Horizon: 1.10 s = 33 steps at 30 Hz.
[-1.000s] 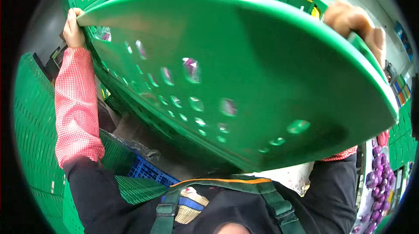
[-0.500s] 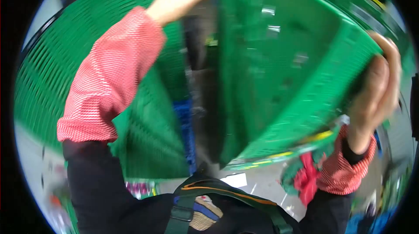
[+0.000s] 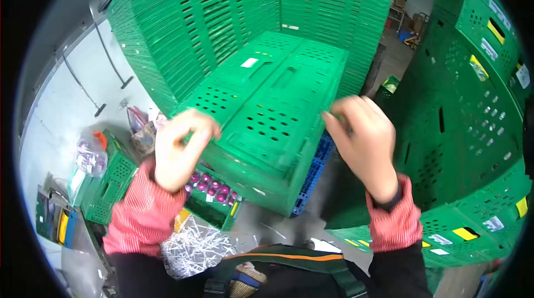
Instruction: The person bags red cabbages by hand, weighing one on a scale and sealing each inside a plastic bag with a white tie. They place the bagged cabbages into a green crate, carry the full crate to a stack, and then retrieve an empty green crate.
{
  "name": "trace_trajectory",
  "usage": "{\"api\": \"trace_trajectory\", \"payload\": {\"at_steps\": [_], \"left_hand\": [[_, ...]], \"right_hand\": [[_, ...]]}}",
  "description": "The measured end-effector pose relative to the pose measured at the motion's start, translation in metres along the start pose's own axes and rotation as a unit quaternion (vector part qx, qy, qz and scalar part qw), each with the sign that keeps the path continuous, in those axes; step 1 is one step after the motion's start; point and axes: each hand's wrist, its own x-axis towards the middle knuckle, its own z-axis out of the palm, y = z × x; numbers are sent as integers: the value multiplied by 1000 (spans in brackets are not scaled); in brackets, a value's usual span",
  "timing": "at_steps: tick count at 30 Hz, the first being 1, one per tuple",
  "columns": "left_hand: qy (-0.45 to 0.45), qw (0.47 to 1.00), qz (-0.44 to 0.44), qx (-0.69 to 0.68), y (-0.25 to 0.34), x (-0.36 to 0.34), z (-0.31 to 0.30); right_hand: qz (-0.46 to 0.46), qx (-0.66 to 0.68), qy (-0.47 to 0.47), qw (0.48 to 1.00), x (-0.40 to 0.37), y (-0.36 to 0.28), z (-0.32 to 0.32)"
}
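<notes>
A wall of flat-stacked green crates (image 3: 233, 25) fills the back of the view, and a second tall stack of green crates (image 3: 473, 109) with yellow and white labels rises along the right side. Between them stands a lower pile, and on top of it lies the top green crate (image 3: 272, 109), its perforated upper face turned up and a small white label (image 3: 249, 62) stuck near its far left part. Both hands are raised in front of this crate's near edge, one at each side. The right hand (image 3: 361, 139) is at the near right corner, palm away from the camera, fingers spread a little and bent, with nothing in it; its fingertips overlap the crate's edge, but whether they touch cannot be told. The left hand (image 3: 181, 150) is just before the near left corner, blurred, fingers loosely curled towards the thumb, with nothing seen in it either. Under the pile a blue crate (image 3: 312, 173) shows at the floor. Below the left hand a small open green crate (image 3: 222, 217) holds round purple-pink fruit (image 3: 211, 184), and beside it, nearer the person, lies a heap of shredded white paper (image 3: 192, 248). Further left a slatted green basket (image 3: 114, 181) sits on the floor with a clear bag (image 3: 92, 156) just beside it.
</notes>
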Motion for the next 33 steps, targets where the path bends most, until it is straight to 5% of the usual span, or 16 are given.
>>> {"api": "trace_trajectory", "payload": {"at_steps": [5,9,12,13,14,16,19,25,27,30,33], "left_hand": [[96,980,-169,-45,-68,-130,-31],[258,899,-315,-161,-88,-235,-6],[312,859,-394,-96,-73,-290,19],[332,841,-422,-65,-65,-303,31],[375,810,-443,-87,-65,-323,48],[434,756,-475,-120,-66,-353,77],[439,709,-528,-158,-64,-376,112],[465,692,-524,-176,-38,-400,94],[470,696,-514,-175,-44,-423,85],[461,713,-503,-161,-50,-450,61],[416,754,-499,-97,-26,-481,12]], "right_hand": [[-81,-73,-189,976,48,56,168],[-213,-158,-301,916,71,86,247],[-285,-87,-338,893,91,107,285],[-293,-13,-349,890,95,118,294],[-213,-17,-460,862,108,103,283],[-292,92,-374,876,102,131,304],[-273,52,-355,893,100,121,292],[-317,115,-259,905,128,138,275],[-402,-27,-234,885,149,57,222],[-345,-7,-257,903,144,-32,207],[-324,78,-250,909,120,-196,165]]}}
